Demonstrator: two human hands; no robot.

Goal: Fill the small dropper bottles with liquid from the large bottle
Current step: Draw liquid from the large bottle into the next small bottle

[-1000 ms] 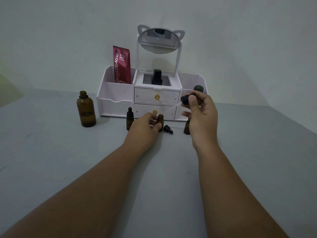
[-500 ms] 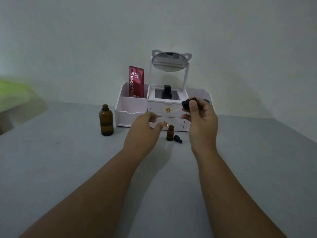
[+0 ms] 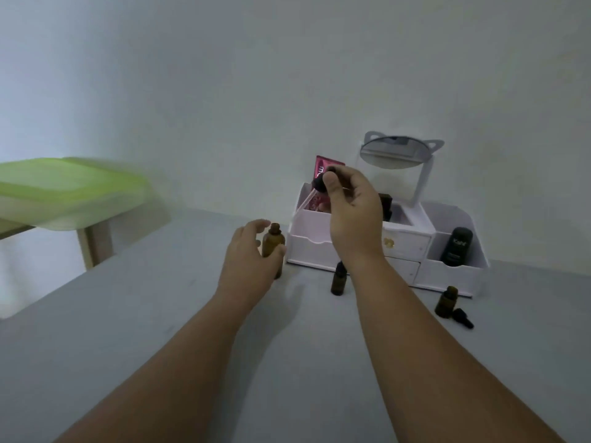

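The right hand (image 3: 353, 215) pinches a dropper (image 3: 319, 184), its glass tip faint against the organizer (image 3: 311, 247), while the left hand (image 3: 251, 260), fingers spread loose, half hides the big bottle (image 3: 272, 241) standing on the table (image 3: 160, 314)

View swung left. Left hand (image 3: 252, 260) left the small bottles — now curled open at the large bottle (image 3: 273, 247). Right hand (image 3: 351, 212) carried the dropper (image 3: 319, 185) up-left — still pinched.
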